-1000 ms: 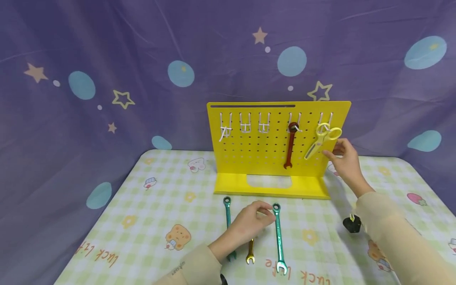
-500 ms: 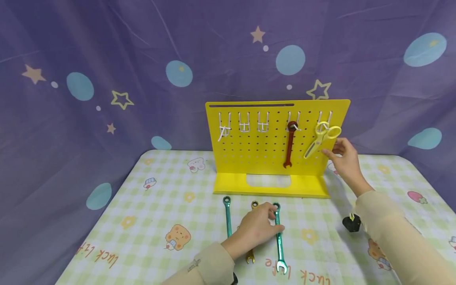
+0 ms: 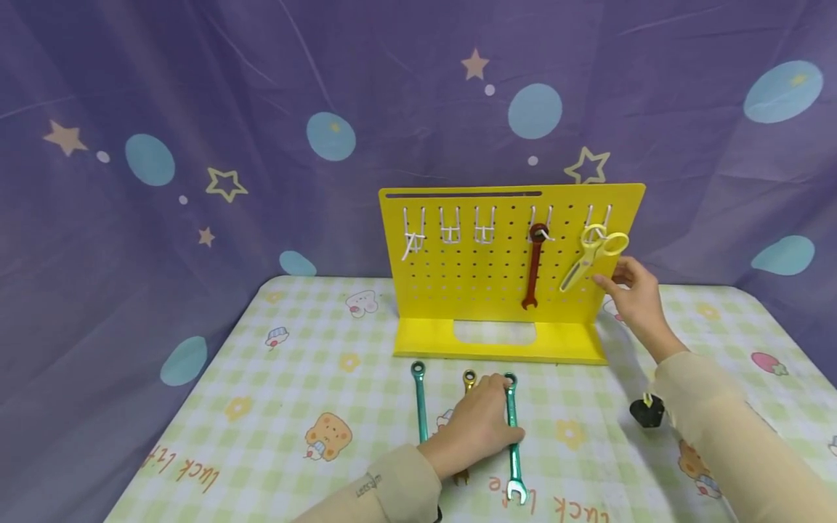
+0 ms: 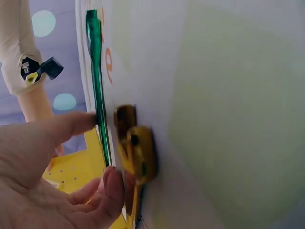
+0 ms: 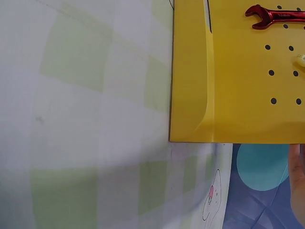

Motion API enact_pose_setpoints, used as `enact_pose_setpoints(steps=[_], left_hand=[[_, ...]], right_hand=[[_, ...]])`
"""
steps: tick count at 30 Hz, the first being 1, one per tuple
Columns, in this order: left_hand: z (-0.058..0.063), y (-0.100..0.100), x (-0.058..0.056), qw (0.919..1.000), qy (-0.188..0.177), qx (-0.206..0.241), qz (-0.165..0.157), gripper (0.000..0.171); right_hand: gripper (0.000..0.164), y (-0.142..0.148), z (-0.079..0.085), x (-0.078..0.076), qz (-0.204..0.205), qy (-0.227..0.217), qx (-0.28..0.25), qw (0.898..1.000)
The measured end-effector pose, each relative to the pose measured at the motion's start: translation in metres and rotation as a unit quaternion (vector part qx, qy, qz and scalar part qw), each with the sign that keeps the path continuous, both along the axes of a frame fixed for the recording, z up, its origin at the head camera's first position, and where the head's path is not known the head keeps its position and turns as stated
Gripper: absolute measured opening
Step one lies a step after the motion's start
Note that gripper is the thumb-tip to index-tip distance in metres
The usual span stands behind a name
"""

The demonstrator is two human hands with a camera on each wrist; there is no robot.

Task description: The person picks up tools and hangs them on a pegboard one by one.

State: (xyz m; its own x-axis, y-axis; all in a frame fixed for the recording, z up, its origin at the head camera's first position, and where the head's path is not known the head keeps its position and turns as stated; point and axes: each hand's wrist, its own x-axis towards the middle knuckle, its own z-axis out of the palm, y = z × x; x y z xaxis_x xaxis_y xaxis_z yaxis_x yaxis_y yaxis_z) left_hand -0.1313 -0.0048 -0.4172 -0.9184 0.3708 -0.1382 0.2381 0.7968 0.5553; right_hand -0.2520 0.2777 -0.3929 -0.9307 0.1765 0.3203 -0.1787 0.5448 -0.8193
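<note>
My left hand is at the right-hand green combination wrench, which lies on the table. Its thumb crosses the shaft and its fingertips touch the ring end; in the left wrist view thumb and fingers meet the same green wrench. Partly under that hand lies a gold wrench. Another green wrench lies further left, its lower end hidden by the arm. My right hand grips the right edge of the yellow pegboard, thumb in front, the other fingers partly hidden behind it.
A red wrench and yellow scissors hang from hooks on the board. Three more white hooks on its left side carry nothing. A purple curtain rises behind the checked tablecloth.
My left hand has come down and right from above the gold wrench onto the right-hand green wrench, uncovering the gold one's ring end. The right hand keeps its hold on the board.
</note>
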Motion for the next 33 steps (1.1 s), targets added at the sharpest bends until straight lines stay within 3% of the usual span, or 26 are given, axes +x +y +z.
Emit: enact_pose_setpoints(steps=[6,11,16,21,33], left_hand=[[0.006,-0.003,-0.003,0.9994,-0.025,0.014,-0.021,0.044],[0.007,-0.002,-0.004,0.9985,-0.007,-0.012,-0.053,0.020],[0.006,-0.002,-0.004,0.9984,-0.005,-0.019,-0.053,0.026],[0.006,-0.006,-0.006,0.9980,-0.043,0.021,-0.041,0.024],[0.010,-0.020,-0.012,0.9915,-0.105,0.070,-0.032,0.022]], right_hand=[[0.040,-0.001,-0.003,-0.001,0.001,0.014,0.003,1.000],[0.039,0.000,-0.005,-0.001,-0.002,0.025,0.003,1.000],[0.037,-0.001,-0.006,-0.002,0.004,0.032,0.002,0.999],[0.036,-0.001,-0.006,-0.003,0.005,0.035,0.001,0.999],[0.035,-0.004,-0.007,-0.005,0.005,0.047,-0.020,0.999]])
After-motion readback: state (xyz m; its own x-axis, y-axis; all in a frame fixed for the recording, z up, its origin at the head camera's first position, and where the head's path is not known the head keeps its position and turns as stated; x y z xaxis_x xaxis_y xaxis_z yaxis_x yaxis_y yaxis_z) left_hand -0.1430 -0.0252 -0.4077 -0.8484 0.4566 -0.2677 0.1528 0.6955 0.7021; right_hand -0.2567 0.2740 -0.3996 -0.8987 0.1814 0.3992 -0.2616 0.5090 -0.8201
